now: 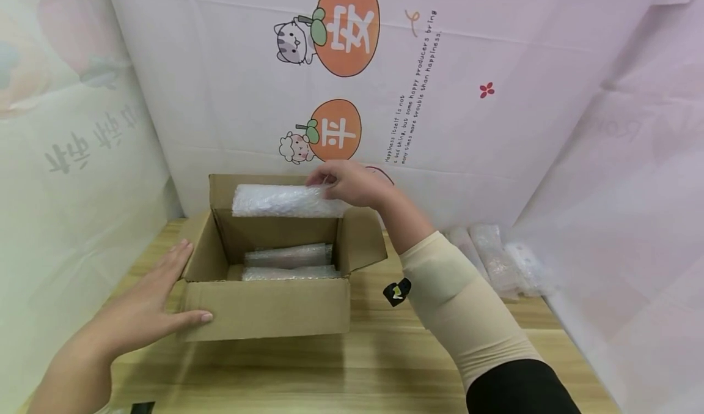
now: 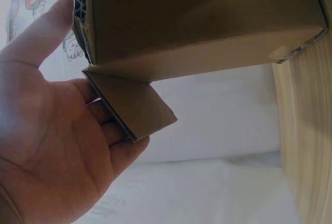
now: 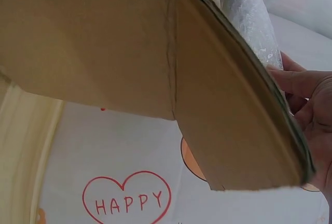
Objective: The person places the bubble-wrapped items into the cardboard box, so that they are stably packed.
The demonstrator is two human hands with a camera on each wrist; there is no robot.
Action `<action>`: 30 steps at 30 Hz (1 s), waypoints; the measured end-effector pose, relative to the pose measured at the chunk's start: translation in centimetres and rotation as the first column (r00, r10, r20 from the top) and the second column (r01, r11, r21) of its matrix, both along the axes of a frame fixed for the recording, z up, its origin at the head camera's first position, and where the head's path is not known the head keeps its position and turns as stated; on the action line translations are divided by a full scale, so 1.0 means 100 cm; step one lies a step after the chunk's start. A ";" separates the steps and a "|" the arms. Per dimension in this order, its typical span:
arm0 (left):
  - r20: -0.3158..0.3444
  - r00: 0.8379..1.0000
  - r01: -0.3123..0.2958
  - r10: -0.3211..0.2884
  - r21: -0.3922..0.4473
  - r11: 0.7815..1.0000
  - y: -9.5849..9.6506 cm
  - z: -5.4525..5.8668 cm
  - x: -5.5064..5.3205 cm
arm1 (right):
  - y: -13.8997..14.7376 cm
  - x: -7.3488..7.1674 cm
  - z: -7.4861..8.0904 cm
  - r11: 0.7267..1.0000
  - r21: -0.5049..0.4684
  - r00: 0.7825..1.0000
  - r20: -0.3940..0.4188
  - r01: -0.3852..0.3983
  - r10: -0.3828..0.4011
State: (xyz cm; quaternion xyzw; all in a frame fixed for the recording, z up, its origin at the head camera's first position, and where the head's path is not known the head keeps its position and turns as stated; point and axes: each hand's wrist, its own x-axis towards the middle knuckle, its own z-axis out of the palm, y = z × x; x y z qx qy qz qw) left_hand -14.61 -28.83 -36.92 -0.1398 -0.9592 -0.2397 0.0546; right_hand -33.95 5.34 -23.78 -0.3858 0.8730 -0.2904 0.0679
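Note:
An uncovered cardboard box [image 1: 266, 310] stands before me with its flaps folded outward. Above its far side, my right hand [image 1: 352, 183] grips one end of a long bubble-wrapped package [image 1: 275, 201]; in the right wrist view, the box flap [image 3: 233, 110] partly hides this hand [image 3: 316, 105]. Inside the box lie two more bubble-wrapped packages, one farther back [image 1: 288, 256] and one nearer the front wall [image 1: 291, 273]. My left hand [image 1: 145, 307] rests on the box's left corner, fingers along the side flap [image 2: 132, 102] and thumb extended over the front flap.
Several bubble-wrapped packages [image 1: 489, 258] lie on the wooden table [image 1: 407, 365] at the right, by the side wall. White printed sheets [image 1: 467, 133] close off the back and both sides. A black strap [image 1: 397, 292] is by the right forearm.

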 end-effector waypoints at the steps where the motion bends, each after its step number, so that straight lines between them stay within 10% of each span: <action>1: -0.001 1.000 -0.002 0.002 -0.003 1.000 0.000 0.000 0.000 | -0.002 0.000 -0.001 1.000 -0.004 1.000 0.002 -0.003 0.003; 13: 0.005 1.000 0.002 -0.002 -0.002 1.000 -0.002 -0.001 -0.001 | -0.021 -0.008 -0.024 0.994 0.107 0.995 -0.095 -0.010 0.021; 20: -0.004 1.000 0.011 -0.011 0.010 1.000 -0.001 -0.002 -0.002 | -0.029 -0.004 -0.035 0.947 0.321 0.986 -0.157 0.000 0.053; 30: -0.007 1.000 0.010 -0.010 0.014 1.000 -0.002 -0.002 -0.001 | -0.008 -0.002 -0.034 0.972 0.232 0.992 -0.127 0.026 0.003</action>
